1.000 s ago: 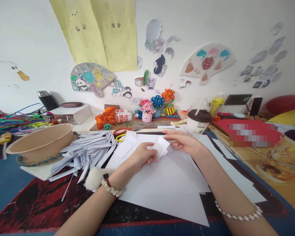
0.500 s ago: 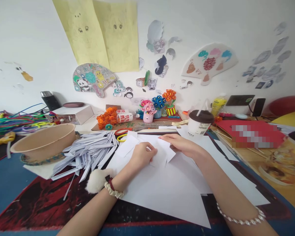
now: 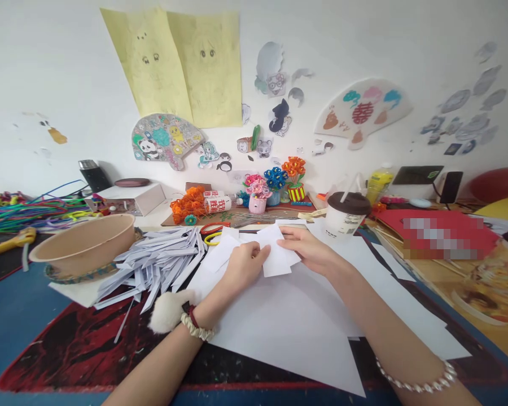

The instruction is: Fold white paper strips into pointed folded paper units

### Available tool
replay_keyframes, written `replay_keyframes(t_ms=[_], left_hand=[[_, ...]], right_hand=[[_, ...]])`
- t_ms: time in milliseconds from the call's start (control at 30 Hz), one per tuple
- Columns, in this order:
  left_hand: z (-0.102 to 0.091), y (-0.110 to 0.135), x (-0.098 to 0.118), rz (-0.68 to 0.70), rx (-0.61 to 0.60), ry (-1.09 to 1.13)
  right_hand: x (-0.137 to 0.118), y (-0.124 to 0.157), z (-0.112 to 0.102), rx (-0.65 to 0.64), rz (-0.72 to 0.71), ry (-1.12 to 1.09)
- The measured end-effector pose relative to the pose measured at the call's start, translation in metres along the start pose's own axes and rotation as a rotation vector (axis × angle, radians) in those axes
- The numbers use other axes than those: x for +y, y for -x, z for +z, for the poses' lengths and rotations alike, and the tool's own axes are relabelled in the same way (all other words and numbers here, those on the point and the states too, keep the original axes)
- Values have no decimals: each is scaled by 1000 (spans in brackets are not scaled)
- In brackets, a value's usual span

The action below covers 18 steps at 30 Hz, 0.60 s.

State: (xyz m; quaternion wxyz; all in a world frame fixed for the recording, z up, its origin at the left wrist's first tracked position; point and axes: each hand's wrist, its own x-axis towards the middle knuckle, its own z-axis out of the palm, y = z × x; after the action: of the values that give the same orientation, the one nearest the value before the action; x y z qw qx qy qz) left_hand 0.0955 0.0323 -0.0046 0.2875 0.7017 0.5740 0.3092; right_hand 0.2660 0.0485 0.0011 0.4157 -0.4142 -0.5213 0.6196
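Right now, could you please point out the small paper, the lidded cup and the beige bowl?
small paper (image 3: 279, 258): head view, bare middle.
lidded cup (image 3: 341, 223): head view, white side.
beige bowl (image 3: 84, 256): head view, outer wall.

Bowl (image 3: 82, 243) left of strips (image 3: 161, 262); cup (image 3: 345, 214) right.

Bright, soft, evenly spread. Faint blurred shadow on the wall (image 3: 364, 34) just right of the black box (image 3: 93, 175) at far left. Small paper (image 3: 279, 256) nearly washed out against the white sheets (image 3: 288, 327) beneath. Sharp centrally; bowed and stretched toward left and right edges. Mosaic-blurred patch (image 3: 440, 237) at right.
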Motion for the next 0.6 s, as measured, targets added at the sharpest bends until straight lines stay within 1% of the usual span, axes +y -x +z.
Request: replay_keyframes(t_ms=[33, 100, 167, 200, 267, 300, 333, 367, 400, 467, 500, 533, 567, 600], left_hand=[[-1, -1, 0, 18, 18, -4], [-6, -4, -1, 39, 61, -13], [-17, -10, -4, 38, 129, -39], [-25, -12, -6, 28, 176, -64], [-42, -16, -11, -8, 287, -142], [-50, -17, -14, -25, 327, -186], [-57, -17, -17, -40, 354, -231], [-62, -16, -19, -51, 371, -274], [-65, -15, -20, -55, 416, -313], [-65, -13, -21, -11, 504, -436], [-62, -12, -20, 32, 515, -495], [-57, -11, -19, 81, 489, -541], [-52, -10, -17, 130, 426, -560], [-46, -9, -15, 170, 332, -538]], right_hand=[[1, 0, 3, 25, -20, -3], [0, 0, 6, 36, -59, 13], [-3, 0, 5, 33, -107, 53], [-5, 1, 3, 58, -134, 91], [-8, 1, -5, 183, -187, 249], [-9, 2, -10, 257, -209, 391], [-9, 2, -15, 291, -215, 569], [-9, 3, -21, 251, -203, 728], [-8, 4, -26, 199, -171, 839], [-6, 5, -35, 98, -125, 972], [-4, 5, -38, 23, -110, 1024], [-3, 6, -40, -29, -96, 1071], [-3, 6, -42, -68, -84, 1112], [-2, 6, -43, -93, -76, 1146]])
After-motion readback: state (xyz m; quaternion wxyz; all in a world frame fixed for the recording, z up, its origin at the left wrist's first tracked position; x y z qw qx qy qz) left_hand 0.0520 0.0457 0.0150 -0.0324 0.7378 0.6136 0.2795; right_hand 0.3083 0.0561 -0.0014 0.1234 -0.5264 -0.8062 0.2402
